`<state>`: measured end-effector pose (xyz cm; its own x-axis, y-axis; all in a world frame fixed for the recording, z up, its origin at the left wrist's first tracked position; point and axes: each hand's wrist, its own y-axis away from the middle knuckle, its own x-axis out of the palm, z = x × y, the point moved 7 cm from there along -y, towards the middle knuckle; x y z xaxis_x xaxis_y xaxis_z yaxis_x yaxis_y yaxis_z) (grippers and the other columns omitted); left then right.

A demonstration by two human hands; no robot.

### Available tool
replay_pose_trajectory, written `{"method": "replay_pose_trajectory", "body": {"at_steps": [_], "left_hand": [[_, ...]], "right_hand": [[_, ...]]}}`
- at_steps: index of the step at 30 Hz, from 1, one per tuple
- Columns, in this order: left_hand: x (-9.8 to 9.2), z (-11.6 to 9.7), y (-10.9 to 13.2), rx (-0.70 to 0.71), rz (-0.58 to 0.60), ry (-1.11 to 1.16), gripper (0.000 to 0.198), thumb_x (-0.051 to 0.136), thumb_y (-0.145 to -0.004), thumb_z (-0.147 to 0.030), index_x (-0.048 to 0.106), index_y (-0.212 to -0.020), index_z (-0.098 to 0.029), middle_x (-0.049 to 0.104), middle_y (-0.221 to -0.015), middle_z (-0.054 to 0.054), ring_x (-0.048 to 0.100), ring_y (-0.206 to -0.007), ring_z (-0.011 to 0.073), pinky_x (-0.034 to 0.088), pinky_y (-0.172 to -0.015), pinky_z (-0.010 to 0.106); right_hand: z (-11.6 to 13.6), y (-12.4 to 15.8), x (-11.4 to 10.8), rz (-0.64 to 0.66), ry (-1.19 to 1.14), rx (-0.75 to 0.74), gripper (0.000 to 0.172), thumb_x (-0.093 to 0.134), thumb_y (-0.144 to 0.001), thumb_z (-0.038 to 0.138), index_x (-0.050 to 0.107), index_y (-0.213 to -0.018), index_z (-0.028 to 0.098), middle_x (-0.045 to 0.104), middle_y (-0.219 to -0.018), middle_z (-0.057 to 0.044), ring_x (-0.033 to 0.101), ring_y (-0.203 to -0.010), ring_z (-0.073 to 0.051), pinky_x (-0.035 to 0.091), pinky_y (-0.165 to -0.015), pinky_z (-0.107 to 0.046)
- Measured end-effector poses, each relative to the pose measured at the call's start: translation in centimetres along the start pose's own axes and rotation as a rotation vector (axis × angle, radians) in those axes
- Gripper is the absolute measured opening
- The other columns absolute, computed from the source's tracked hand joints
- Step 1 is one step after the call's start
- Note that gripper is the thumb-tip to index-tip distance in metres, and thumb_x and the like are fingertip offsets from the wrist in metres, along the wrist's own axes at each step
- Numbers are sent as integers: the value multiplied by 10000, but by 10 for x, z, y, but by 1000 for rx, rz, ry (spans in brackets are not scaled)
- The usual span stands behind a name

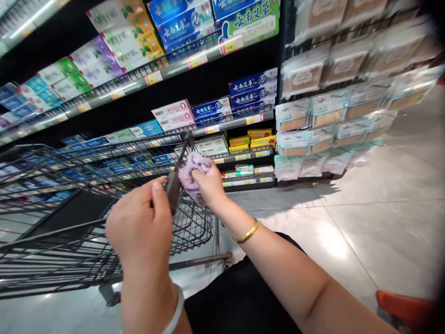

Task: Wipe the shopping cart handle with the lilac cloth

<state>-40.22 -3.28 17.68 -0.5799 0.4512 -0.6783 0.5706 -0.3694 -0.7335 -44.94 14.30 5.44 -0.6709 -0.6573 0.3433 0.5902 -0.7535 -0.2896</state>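
A dark wire shopping cart (79,227) stands in front of me, on the left. My left hand (141,218) is wrapped round the near end of its handle (174,185), thumb lying along the top. In my right hand (210,183) is a bunched lilac cloth (194,174), fluffy in look. The fingers close round the cloth, which sits beside the handle's farther part. Whether the cloth presses on the handle, I cannot tell. Most fingertips of both hands are hidden.
Shelves (135,83) of boxed toothpaste run along the back and left. Packs of thin sticks (306,76) hang on hooks at the right. Pale floor tiles (347,222) lie below them. An orange-red object (405,306) shows at the lower right edge.
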Motion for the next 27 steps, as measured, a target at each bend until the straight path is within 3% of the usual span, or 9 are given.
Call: {"method": "replay_pose_trajectory", "body": {"at_steps": [3, 5, 7, 9, 11, 14, 20, 25, 27], "left_hand": [[-4, 15, -2, -59, 0, 17, 515, 339, -1018, -468, 778, -1106, -214, 764, -942, 94, 657, -958, 264, 415, -937, 406], [0, 21, -5, -52, 44, -52, 566, 304, -1002, -489, 784, -934, -196, 725, -815, 97, 634, -902, 263, 372, -1006, 452], [5, 23, -8, -47, 84, -65, 571, 280, -978, -493, 686, -694, -209, 640, -676, 80, 591, -789, 238, 380, -918, 423], [7, 23, -10, -70, 88, -74, 533, 284, -951, -515, 502, -548, -244, 549, -591, 64, 521, -682, 219, 344, -771, 391], [8, 19, -10, -71, 104, -94, 502, 269, -947, -525, 421, -545, -266, 537, -598, 67, 487, -660, 224, 284, -721, 393], [10, 11, -9, -22, 138, -109, 483, 193, -968, -495, 478, -633, -295, 589, -681, 95, 522, -735, 270, 258, -736, 426], [15, 7, -8, 55, 158, -106, 456, 166, -983, -463, 472, -680, -315, 622, -734, 100, 566, -803, 288, 265, -778, 445], [17, 2, -13, 97, 100, -57, 487, 255, -986, -506, 506, -649, -260, 592, -658, 44, 567, -771, 248, 253, -796, 413], [17, 3, -14, 82, 84, -49, 506, 265, -990, -507, 509, -636, -241, 590, -653, 36, 542, -748, 228, 240, -783, 400]], "right_hand": [[12, 2, 1, 63, 132, -118, 301, 663, -752, 260, 606, -1048, 271, 718, -1003, 30, 688, -941, -177, 555, -940, -342], [-7, 0, -6, 19, 210, 32, 284, 661, -744, 233, 611, -1022, 264, 719, -1005, 16, 693, -957, -191, 554, -947, -365], [-26, 1, -14, -45, 218, 205, 277, 658, -744, 209, 609, -1014, 249, 723, -1010, -12, 701, -958, -202, 556, -941, -378], [-23, 1, -13, -61, 166, 191, 285, 667, -754, 227, 608, -1032, 248, 725, -1009, -14, 705, -944, -197, 561, -925, -365], [-1, 2, -6, -13, 125, 4, 288, 674, -768, 270, 610, -1049, 263, 722, -1006, 10, 697, -936, -181, 559, -913, -337], [15, 4, -2, 64, 200, -179, 270, 678, -758, 278, 614, -1021, 271, 710, -999, 27, 679, -936, -179, 548, -914, -333], [-53, -5, -34, -14, 302, 263, 253, 658, -688, 151, 621, -919, 247, 717, -907, -10, 702, -875, -223, 563, -861, -384], [-18, -5, -22, 57, 182, 13, 266, 660, -752, 266, 626, -1016, 263, 724, -954, 33, 697, -873, -170, 565, -861, -317], [-22, -5, -21, 90, 157, -2, 249, 673, -733, 260, 626, -978, 258, 716, -925, 41, 690, -875, -171, 561, -882, -327]]}}
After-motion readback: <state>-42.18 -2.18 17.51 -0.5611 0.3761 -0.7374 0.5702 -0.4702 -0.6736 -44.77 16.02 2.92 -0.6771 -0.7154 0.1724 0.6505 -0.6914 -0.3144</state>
